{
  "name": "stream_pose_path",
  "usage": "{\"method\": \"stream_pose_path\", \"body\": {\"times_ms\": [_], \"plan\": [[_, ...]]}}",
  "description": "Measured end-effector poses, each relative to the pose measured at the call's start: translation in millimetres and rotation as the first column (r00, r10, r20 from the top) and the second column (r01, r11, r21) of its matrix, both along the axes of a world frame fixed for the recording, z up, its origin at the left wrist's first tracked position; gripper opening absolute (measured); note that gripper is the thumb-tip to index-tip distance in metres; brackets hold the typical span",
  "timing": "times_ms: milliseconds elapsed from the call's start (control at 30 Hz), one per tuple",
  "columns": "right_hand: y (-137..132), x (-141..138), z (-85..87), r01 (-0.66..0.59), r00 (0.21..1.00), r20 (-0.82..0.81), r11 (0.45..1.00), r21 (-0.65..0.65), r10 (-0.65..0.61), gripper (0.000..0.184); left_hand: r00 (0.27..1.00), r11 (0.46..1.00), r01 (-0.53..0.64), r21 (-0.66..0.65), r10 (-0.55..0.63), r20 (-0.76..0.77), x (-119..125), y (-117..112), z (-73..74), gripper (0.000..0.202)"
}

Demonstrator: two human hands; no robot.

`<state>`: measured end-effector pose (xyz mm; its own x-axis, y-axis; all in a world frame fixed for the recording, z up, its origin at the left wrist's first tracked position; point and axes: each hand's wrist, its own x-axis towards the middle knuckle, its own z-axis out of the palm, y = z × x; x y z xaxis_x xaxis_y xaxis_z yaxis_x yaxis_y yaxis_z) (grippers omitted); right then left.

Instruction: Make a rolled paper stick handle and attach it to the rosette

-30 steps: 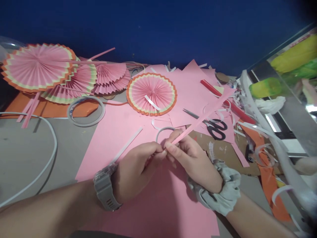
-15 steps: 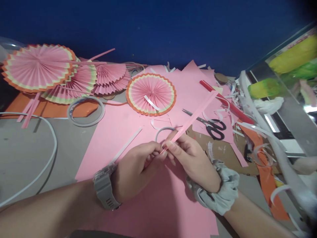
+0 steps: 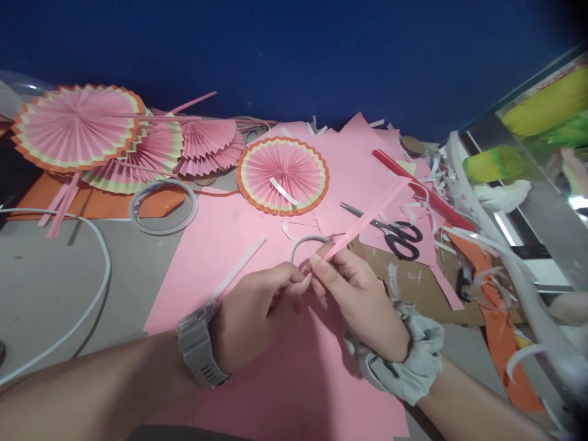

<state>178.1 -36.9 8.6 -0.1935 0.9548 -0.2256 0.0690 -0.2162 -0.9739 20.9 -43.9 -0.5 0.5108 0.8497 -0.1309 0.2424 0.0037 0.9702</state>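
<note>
Both hands meet over a large pink paper sheet [image 3: 220, 263] on the table. My left hand [image 3: 255, 312], with a grey watch on its wrist, pinches the near end of a long folded pink paper strip [image 3: 367, 220]. My right hand [image 3: 356, 294], a grey scrunchie at the wrist, pinches the same strip just beside it. The strip slants up and right toward the scissors. A small grey tape ring [image 3: 307, 244] lies just beyond my fingertips.
Black-handled scissors [image 3: 397, 236] lie right of the hands. A pink pleated rosette [image 3: 282, 174] sits behind them, with several more rosettes [image 3: 78, 125] at far left. A tape roll [image 3: 163, 205], a white cable [image 3: 92, 269], a red stick [image 3: 413, 184] and paper scraps lie around. A glass case [image 3: 542, 159] stands at right.
The far end of the strip has swung a little lower and leftward. Both hands stay pinched together on it, almost in the same place.
</note>
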Motion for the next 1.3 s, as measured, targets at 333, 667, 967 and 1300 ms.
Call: {"method": "stream_pose_path", "body": {"times_ms": [333, 667, 967, 1300], "plan": [[1, 2, -1.5, -0.026, 1.0, 0.001, 0.999, 0.024, 0.026, 0.017, 0.998, 0.997, -0.057, -0.044, 0.058, 0.022, -1, -1, -1.3, 0.017], [2, 7, 2.7, 0.003, 1.0, 0.018, 0.999, -0.044, -0.002, 0.022, 1.0, 0.992, -0.023, -0.12, 0.023, -0.008, 0, -2, -4.4, 0.026], [6, 10, 2.4, -0.054, 0.998, 0.044, 0.998, -0.039, 0.055, 0.017, 0.998, 0.978, -0.06, -0.2, 0.059, -0.012, 1, -3, -3.3, 0.029], [6, 11, 2.4, -0.016, 0.999, 0.041, 0.999, -0.036, 0.017, 0.017, 0.997, 0.991, -0.034, -0.131, 0.024, -0.079, 0, -3, -8.8, 0.027]]}}
